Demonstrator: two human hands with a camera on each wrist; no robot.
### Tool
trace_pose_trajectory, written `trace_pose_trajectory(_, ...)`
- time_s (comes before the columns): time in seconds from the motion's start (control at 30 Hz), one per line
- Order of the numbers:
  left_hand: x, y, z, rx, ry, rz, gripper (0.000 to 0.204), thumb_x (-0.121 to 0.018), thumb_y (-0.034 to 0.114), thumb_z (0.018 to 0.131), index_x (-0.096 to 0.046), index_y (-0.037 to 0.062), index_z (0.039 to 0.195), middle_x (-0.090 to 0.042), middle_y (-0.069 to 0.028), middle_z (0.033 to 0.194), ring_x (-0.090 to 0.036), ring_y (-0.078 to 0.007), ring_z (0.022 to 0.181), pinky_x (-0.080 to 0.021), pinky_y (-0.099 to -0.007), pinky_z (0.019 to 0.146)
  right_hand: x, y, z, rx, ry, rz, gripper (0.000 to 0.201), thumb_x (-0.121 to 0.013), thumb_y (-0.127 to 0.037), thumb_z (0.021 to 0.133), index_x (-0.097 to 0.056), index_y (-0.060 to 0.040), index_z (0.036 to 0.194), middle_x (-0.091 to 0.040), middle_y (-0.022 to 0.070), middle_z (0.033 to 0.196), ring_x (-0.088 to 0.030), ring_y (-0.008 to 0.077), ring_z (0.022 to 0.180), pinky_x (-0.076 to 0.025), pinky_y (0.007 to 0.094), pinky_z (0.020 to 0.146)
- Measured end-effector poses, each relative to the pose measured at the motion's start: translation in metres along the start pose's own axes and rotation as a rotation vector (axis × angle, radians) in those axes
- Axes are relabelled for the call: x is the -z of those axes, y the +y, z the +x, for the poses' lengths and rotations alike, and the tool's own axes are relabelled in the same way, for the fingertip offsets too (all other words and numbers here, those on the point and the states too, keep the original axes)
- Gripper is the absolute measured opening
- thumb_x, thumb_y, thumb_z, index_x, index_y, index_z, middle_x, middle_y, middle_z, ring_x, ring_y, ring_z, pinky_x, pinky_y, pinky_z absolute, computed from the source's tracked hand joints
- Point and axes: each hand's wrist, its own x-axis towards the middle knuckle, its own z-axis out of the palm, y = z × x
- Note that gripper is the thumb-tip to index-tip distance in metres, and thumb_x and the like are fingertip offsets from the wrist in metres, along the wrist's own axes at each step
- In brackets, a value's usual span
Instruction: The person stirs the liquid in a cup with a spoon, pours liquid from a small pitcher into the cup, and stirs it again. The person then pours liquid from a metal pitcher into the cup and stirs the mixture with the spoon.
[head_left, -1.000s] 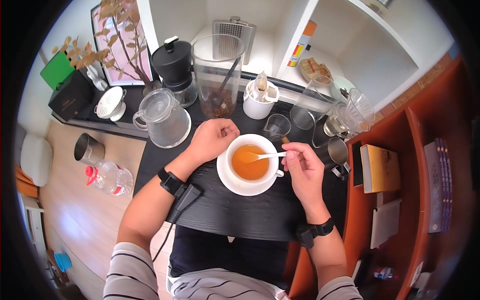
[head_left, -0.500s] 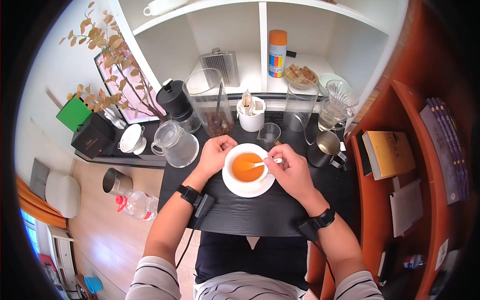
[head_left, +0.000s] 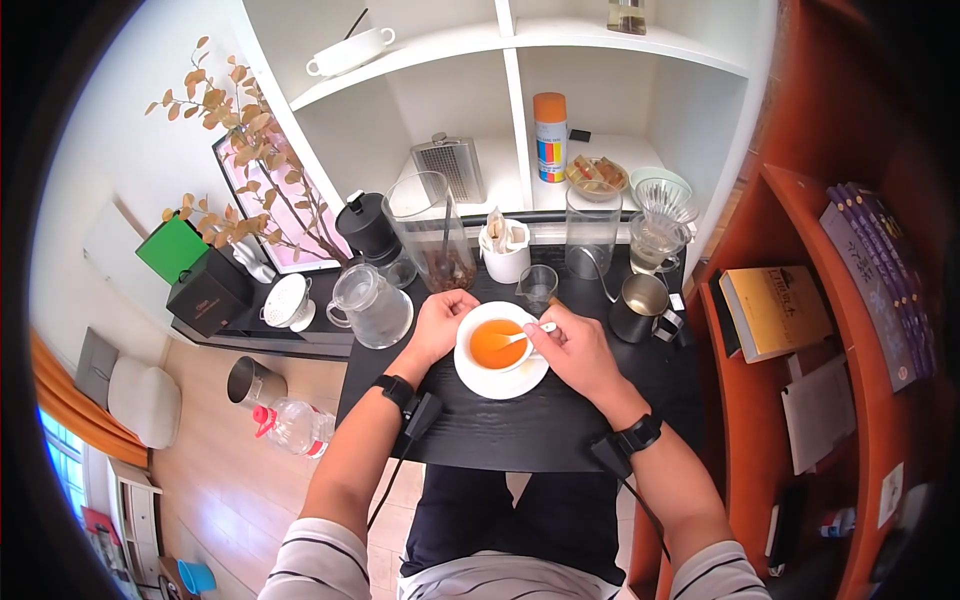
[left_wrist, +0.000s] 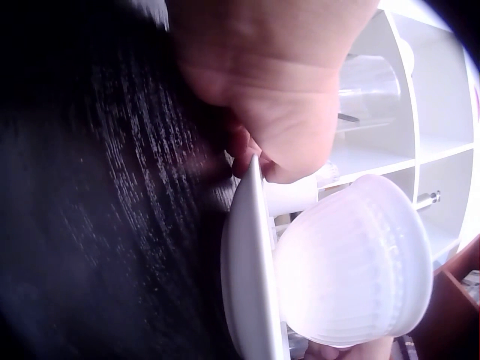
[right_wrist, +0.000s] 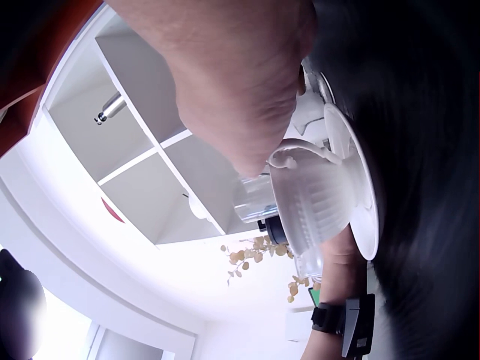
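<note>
A white teacup (head_left: 464, 345) of amber drink stands on a white saucer (head_left: 492, 385), with a white spoon (head_left: 515, 340) leaning in it. My left hand (head_left: 442, 325) pinches the saucer's far left rim; in the left wrist view the thumb and fingers meet at the saucer's edge (left_wrist: 255, 247). My right hand (head_left: 578, 352) is curled at the cup's right side, gripping the handle, which it hides from above. The spoon's end sticks out over the thumb. From the right wrist, the ribbed cup (right_wrist: 311, 199) shows part of its handle beside the hand.
Behind the cup stand a small glass pitcher (head_left: 538, 284), a white mug (head_left: 506, 262) and a tall glass cylinder (head_left: 428, 235). A glass jug (head_left: 368, 308) is at the left, a metal pitcher (head_left: 638, 308) at the right. The black table (head_left: 500, 440) ends before my lap.
My right hand has let go of the spoon and moved down and in to the cup's handle. My left hand stays at the saucer's rim. The head view has tilted up.
</note>
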Motion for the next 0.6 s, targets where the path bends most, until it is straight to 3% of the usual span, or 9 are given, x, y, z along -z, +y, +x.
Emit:
trace_pose_trajectory(0.03,0.001,-0.001,0.000,0.005,-0.007,-0.006,0.012,-0.072,0.010,0.101,-0.075,-0.0005,0.097,-0.074,0.0003,0.081,-0.064,-0.0037,0.072,-0.051,-0.0222,0.066,0.000,0.000,0.000,0.001,0.000,0.001,0.026,-0.077,-0.022,0.101,-0.068,0.0002,0.094,-0.064,0.0081,0.064,-0.061,0.0118,0.057,-0.046,0.0294,0.054)
trace_pose_trajectory(0.1,0.000,0.000,0.000,0.010,-0.016,-0.014,0.013,-0.075,0.012,0.101,-0.075,-0.0006,0.098,-0.074,0.0008,0.084,-0.064,-0.0037,0.075,-0.051,-0.0214,0.067,-0.001,0.001,0.000,0.033,0.020,-0.013,0.027,-0.076,-0.027,0.102,-0.069,-0.0022,0.093,-0.063,0.0095,0.061,-0.063,0.0197,0.051,-0.047,0.0345,0.053)
trace_pose_trajectory(0.33,-0.001,0.010,-0.004,0.006,-0.003,0.015,0.011,-0.069,0.008,0.101,-0.075,0.0001,0.096,-0.073,0.0011,0.080,-0.063,-0.0036,0.071,-0.050,-0.0224,0.065,-0.001,-0.003,-0.001,0.045,0.026,-0.007,0.026,-0.075,-0.024,0.102,-0.068,-0.0016,0.093,-0.063,0.0096,0.061,-0.064,0.0194,0.052,-0.047,0.0331,0.052)
trace_pose_trajectory(0.4,-0.002,0.010,-0.005,-0.004,-0.001,0.018,0.013,-0.067,0.008,0.101,-0.075,0.0005,0.095,-0.073,0.0005,0.079,-0.063,-0.0032,0.069,-0.051,-0.0230,0.064,-0.001,-0.002,-0.001,0.006,-0.005,0.000,0.024,-0.076,-0.020,0.102,-0.068,0.0000,0.092,-0.067,0.0085,0.068,-0.062,0.0111,0.058,-0.047,0.0289,0.055)
trace_pose_trajectory(0.5,-0.004,0.012,-0.004,0.005,0.008,-0.010,0.013,-0.066,0.007,0.101,-0.076,0.0005,0.095,-0.074,0.0003,0.078,-0.063,-0.0031,0.069,-0.051,-0.0229,0.064,-0.004,0.000,-0.001,0.062,0.044,0.016,0.025,-0.076,-0.023,0.102,-0.068,-0.0014,0.093,-0.064,0.0090,0.062,-0.062,0.0183,0.051,-0.046,0.0316,0.052)
trace_pose_trajectory(0.6,-0.005,0.011,-0.006,0.012,-0.007,-0.004,0.011,-0.068,0.006,0.102,-0.075,-0.0011,0.096,-0.074,0.0003,0.082,-0.064,-0.0036,0.072,-0.050,-0.0218,0.065,-0.003,0.000,-0.001,0.047,0.035,-0.010,0.024,-0.076,-0.022,0.102,-0.068,-0.0012,0.093,-0.065,0.0084,0.064,-0.062,0.0156,0.053,-0.046,0.0306,0.052)
